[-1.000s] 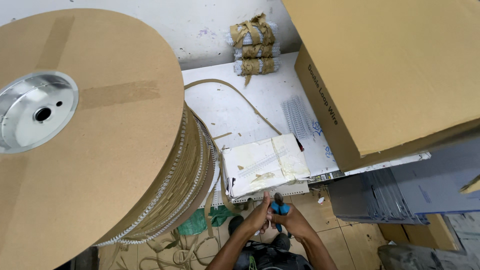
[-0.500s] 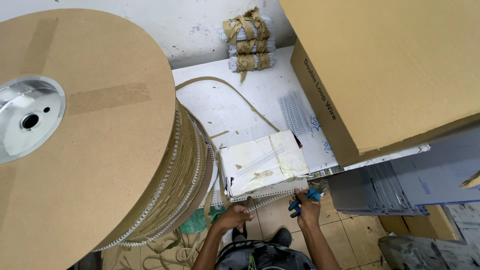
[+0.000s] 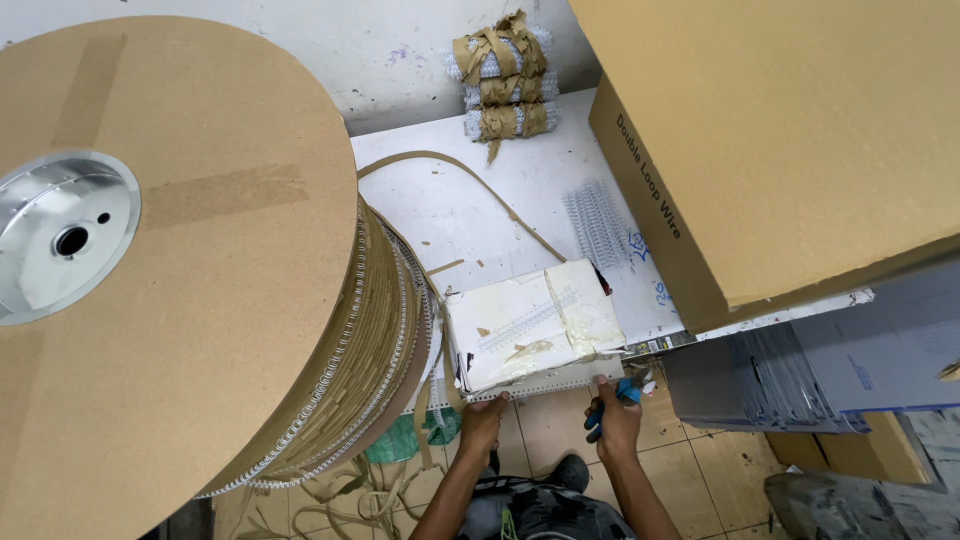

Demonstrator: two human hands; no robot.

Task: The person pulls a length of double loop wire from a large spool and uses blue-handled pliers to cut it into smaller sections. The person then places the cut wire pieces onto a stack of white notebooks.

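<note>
White bench [image 3: 470, 215]; hands now apart: left hand [image 3: 483, 422], right hand [image 3: 616, 420] with cutters [image 3: 603, 403].

A: Left side?
B: Big cardboard reel [image 3: 190, 300] with a metal hub [image 3: 60, 235], wire coil showing along its edge; brown strip [image 3: 455, 185] arcs from it over the white table [image 3: 450, 215].
A: Back wall?
B: Taped bundle [image 3: 500, 80] of coils, upright against the wall.
A: Right?
B: Large cardboard box [image 3: 780, 140] on the table. Loose wire coils [image 3: 595, 225] just beside it. Grey sheets [image 3: 800, 370] stacked below, near the tiled floor [image 3: 545, 425].
</note>
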